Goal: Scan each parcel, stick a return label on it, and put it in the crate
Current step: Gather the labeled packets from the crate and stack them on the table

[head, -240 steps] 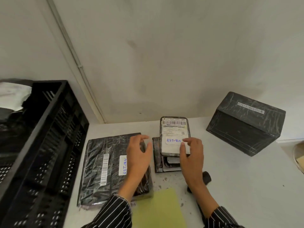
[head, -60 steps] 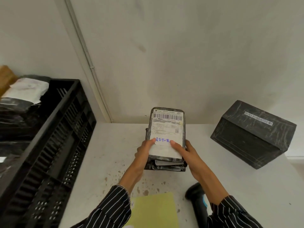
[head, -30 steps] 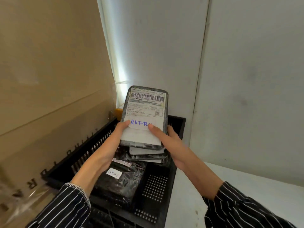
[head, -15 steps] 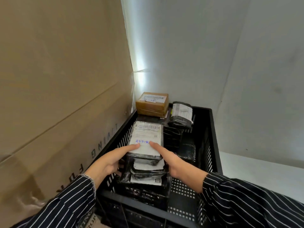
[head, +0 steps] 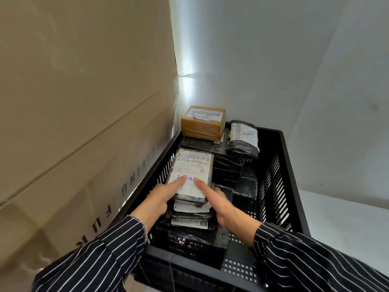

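A small stack of black-wrapped parcels (head: 192,167) sits low inside the black plastic crate (head: 291,165), on top of other dark parcels. The top parcel bears a white shipping label with a barcode and a handwritten return label. My left hand (head: 160,199) grips the stack's left side, its thumb lying on the return label. My right hand (head: 219,202) grips the right side, thumb also on top. The fingers under the stack are hidden.
At the crate's far end lie a brown taped box (head: 202,122) with a return label and a black parcel with a white label (head: 244,138). A large cardboard carton (head: 73,123) stands against the crate's left side. White tabletop (head: 341,216) shows to the right.
Both hands have lowered the stack of parcels deeper into the crate, onto the dark parcels there. Earlier they lifted it off the table and carried it left to the crate.
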Demonstrator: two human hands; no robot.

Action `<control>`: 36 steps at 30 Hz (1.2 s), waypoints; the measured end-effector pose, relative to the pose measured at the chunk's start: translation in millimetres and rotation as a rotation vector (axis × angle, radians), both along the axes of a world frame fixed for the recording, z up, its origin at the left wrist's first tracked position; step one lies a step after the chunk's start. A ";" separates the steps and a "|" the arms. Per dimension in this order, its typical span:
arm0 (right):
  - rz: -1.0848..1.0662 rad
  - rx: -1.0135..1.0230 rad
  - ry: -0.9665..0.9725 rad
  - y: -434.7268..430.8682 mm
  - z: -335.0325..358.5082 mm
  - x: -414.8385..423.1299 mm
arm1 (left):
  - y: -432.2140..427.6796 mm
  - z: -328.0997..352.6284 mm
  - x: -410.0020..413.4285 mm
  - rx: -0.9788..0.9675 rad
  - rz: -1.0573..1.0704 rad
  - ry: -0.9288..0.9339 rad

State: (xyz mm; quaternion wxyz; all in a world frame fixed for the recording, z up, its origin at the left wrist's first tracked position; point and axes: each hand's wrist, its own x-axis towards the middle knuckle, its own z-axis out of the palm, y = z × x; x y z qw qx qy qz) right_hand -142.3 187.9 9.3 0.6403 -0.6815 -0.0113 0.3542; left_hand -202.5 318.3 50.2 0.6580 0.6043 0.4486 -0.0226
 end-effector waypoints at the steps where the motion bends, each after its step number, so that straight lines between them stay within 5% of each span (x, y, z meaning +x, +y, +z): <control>1: 0.009 -0.032 0.023 1.2 -1.3 1.9 | -1.9 2.2 -4.2 -0.056 -0.011 0.041; 4: 0.078 -0.103 0.137 6.0 -1.2 2.4 | 2.4 -0.7 -12.7 -0.263 0.007 0.175; 10: 0.149 -0.125 0.076 11.4 4.7 -0.1 | 0.3 -5.0 -14.8 -0.519 0.165 0.040; 16: 0.141 -0.127 0.017 36.8 7.8 -6.3 | 6.6 -2.1 -12.5 -0.557 0.392 -0.127; 30: 0.077 -0.096 -0.103 43.7 4.8 11.2 | 6.2 5.0 -10.6 -0.670 0.359 -0.145; 36: 0.138 -0.081 -0.107 28.7 11.0 19.6 | -0.2 9.8 -15.0 -0.465 0.304 -0.047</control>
